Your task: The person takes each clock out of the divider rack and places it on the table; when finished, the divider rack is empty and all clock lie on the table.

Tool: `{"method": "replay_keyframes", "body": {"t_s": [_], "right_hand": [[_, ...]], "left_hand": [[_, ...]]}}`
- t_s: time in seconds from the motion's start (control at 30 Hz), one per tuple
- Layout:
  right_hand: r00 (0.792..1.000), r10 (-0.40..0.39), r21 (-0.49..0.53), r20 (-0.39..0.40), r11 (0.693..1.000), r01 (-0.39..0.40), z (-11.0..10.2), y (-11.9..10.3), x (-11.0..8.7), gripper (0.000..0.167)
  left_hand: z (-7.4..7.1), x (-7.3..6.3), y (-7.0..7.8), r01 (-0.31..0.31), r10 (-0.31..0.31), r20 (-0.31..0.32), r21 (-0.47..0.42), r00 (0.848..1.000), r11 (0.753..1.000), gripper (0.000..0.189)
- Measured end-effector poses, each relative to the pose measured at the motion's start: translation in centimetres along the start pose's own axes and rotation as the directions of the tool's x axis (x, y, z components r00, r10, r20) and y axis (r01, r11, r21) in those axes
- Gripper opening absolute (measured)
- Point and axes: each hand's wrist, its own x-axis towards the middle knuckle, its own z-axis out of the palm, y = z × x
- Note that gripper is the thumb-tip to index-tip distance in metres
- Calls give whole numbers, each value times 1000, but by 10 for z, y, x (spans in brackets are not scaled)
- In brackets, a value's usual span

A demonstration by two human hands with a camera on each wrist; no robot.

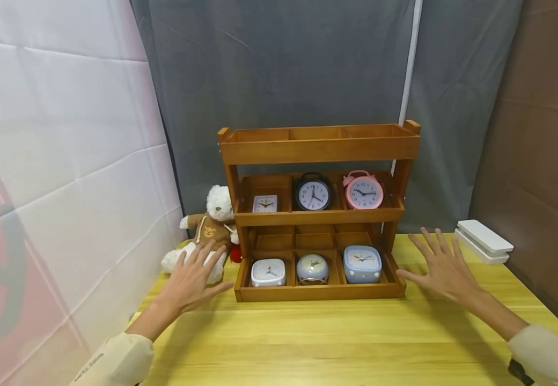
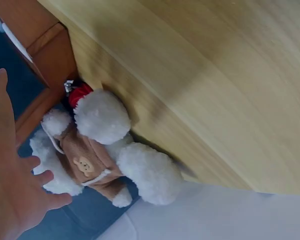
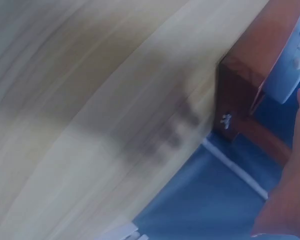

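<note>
My left hand [image 1: 189,281] is spread above the table, left of a brown wooden shelf rack [image 1: 320,292], and holds nothing. In the head view it overlaps the legs of a white teddy bear [image 1: 215,230] in a brown hoodie. My right hand [image 1: 445,268], fingers also spread and free, is off the rack's right side. The middle tier holds a small white square clock [image 1: 265,203], a black alarm clock [image 1: 313,194] and a pink alarm clock [image 1: 364,193]. Below sit a white clock [image 1: 268,272], a round pale clock [image 1: 312,269] and a blue clock [image 1: 362,264].
The rack stands on a yellowish wooden table [image 1: 308,343]. A white boxlike device [image 1: 484,241] lies at the table's right. Behind hangs a grey curtain [image 1: 279,69], with a white sheet [image 1: 66,134] at left and a brown one [image 1: 544,134] at right.
</note>
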Motion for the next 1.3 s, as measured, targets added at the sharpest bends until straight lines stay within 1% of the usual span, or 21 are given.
{"method": "replay_keyframes", "body": {"t_s": [0.2, 0.3, 0.4, 0.47, 0.57, 0.67, 0.77, 0.87, 1.0, 1.2, 1.3], "right_hand": [[999, -12, 32, 36, 999, 11, 0, -17, 3, 99], [998, -17, 55, 56, 998, 14, 0, -26, 6, 100], [997, -22, 72, 68, 997, 17, 0, -36, 9, 101], [997, -26, 80, 76, 997, 20, -1, -42, 12, 101], [995, -44, 88, 85, 995, 37, 0, -51, 16, 102], [994, -73, 105, 83, 992, 64, 3, -57, 20, 103], [992, -83, 131, 97, 989, 70, 7, -62, 24, 103], [988, -71, 172, 136, 984, 48, 11, -67, 30, 102], [982, -70, 214, 173, 976, 32, 17, -70, 40, 101], [975, -114, 272, 193, 961, 59, 25, -71, 50, 94], [968, -155, 295, 197, 951, 92, 29, -71, 54, 91]], "left_hand": [[0, 4, 8, -2, 3, 27, -64, 1000, 998, 88], [0, 9, 12, 4, 1, 44, -117, 999, 993, 86], [1, 13, 17, 34, -16, 94, -198, 995, 980, 85], [1, 16, 21, 70, -32, 149, -262, 988, 962, 86], [2, 21, 25, 127, -51, 227, -336, 973, 933, 88], [5, 25, 28, 179, -70, 286, -375, 956, 909, 90], [8, 28, 29, 212, -83, 325, -386, 942, 898, 90], [9, 30, 29, 221, -84, 343, -382, 936, 897, 87], [14, 33, 31, 220, -78, 347, -391, 935, 894, 85], [22, 35, 38, 202, -41, 358, -427, 933, 881, 88], [25, 36, 39, 189, -32, 344, -431, 938, 882, 88]]}}
